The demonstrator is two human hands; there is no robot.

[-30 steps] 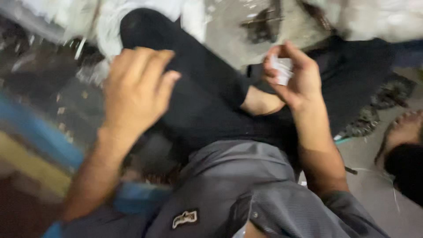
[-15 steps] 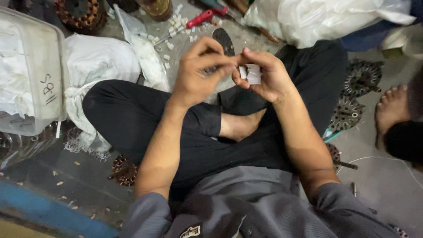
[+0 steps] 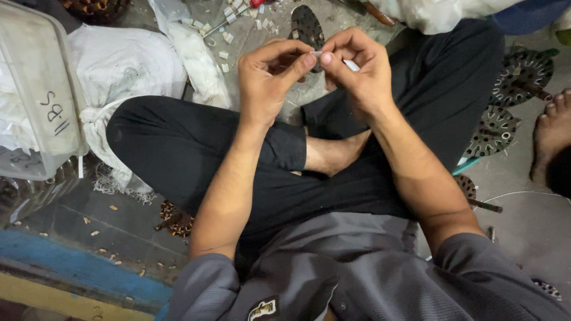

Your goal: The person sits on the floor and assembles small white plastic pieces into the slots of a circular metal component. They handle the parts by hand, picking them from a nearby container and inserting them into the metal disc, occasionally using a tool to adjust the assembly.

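I sit cross-legged on the floor in black trousers (image 3: pixel 196 154). My left hand (image 3: pixel 270 80) and my right hand (image 3: pixel 360 71) meet above my knees. Both pinch a small white strip (image 3: pixel 350 64) between thumb and fingertips. Most of the strip is hidden inside my right fingers. A round dark metal stator plate (image 3: pixel 306 27) lies on the floor just behind my hands.
A clear plastic box (image 3: pixel 35 101) and white cloth bags (image 3: pixel 125 65) stand at the left. Small white scraps (image 3: pixel 229 30) litter the floor ahead. Slotted metal discs (image 3: pixel 511 89) lie at the right beside another person's bare foot (image 3: pixel 550 134). A copper-wound coil (image 3: pixel 175 217) sits under my left knee.
My left hand came in from the left and joined the right hand at the white strip. The view tilted so both hands now sit near the top centre.
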